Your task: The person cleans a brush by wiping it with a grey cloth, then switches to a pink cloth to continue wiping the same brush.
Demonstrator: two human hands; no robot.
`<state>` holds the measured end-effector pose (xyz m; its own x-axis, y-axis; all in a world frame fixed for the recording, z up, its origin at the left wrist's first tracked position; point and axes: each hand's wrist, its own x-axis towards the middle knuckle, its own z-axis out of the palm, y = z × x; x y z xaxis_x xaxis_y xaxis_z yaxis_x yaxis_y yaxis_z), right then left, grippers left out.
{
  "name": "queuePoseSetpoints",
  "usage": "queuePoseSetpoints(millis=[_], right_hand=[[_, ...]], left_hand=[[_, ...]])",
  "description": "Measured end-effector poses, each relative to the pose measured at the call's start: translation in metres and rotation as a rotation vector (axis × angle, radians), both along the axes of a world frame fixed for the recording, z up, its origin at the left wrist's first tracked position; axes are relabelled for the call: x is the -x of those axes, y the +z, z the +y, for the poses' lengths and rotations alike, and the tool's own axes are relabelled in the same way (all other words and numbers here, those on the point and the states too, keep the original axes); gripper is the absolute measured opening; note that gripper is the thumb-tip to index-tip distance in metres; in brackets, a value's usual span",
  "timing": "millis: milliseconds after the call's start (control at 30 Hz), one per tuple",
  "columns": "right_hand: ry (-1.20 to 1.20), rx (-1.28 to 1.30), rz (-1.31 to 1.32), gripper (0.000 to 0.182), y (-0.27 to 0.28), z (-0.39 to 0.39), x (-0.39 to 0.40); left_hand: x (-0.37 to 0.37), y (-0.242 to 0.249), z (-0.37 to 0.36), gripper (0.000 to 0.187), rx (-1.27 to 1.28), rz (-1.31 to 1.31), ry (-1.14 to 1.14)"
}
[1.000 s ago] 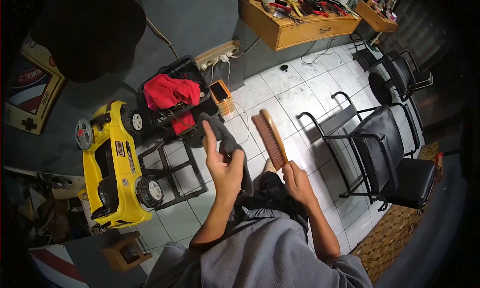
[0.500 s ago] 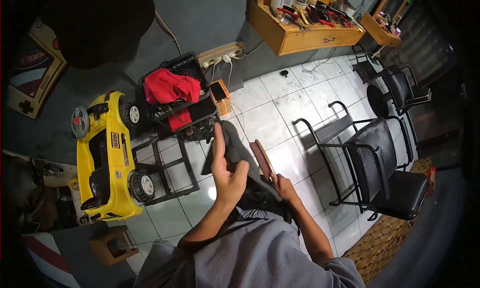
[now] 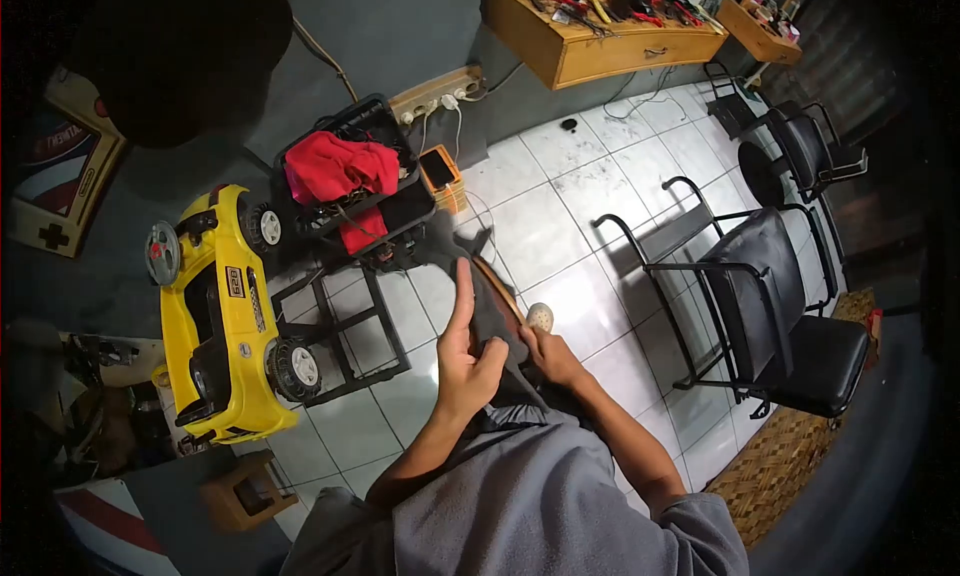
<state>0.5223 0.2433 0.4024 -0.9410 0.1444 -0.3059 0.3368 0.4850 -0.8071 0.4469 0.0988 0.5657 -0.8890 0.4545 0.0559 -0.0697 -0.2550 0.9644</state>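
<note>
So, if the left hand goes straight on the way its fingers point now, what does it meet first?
Most likely the dark grey cloth that the left hand already holds; beyond it, further up the picture, stands the black cart with the red cloth, though depth is unclear.

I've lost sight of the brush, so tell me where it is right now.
In the head view, the brush is near the centre, held in the right hand and mostly hidden behind the grey cloth that the left hand grips.

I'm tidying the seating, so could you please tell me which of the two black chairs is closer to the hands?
The larger black padded chair with the tubular frame at centre right; the other black chair stands farther back, towards the wooden shelf.
</note>
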Motion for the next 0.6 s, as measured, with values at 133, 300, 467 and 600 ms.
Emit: queuePoseSetpoints(millis=[133, 300, 467, 600], right_hand=[[-0.095, -0.208, -0.183, 0.048, -0.022, 0.019, -0.012], [-0.332, 0.376, -0.042, 0.046, 0.053, 0.021, -0.003], [-0.129, 0.658, 0.099, 0.044, 0.079, 0.013, -0.008], [-0.088, 0.272, 0.199, 0.047, -0.001, 0.022, -0.009]], left_hand=[[-0.001, -0.012, -0.011, 0.078, 0.073, -0.053, -0.047], [0.003, -0.037, -0.02, 0.059, 0.35, 0.044, -0.13], [0.003, -0.031, -0.027, 0.057, 0.409, 0.014, -0.273], [0.0, 0.0, -0.027, 0.062, 0.159, -0.081, -0.278]])
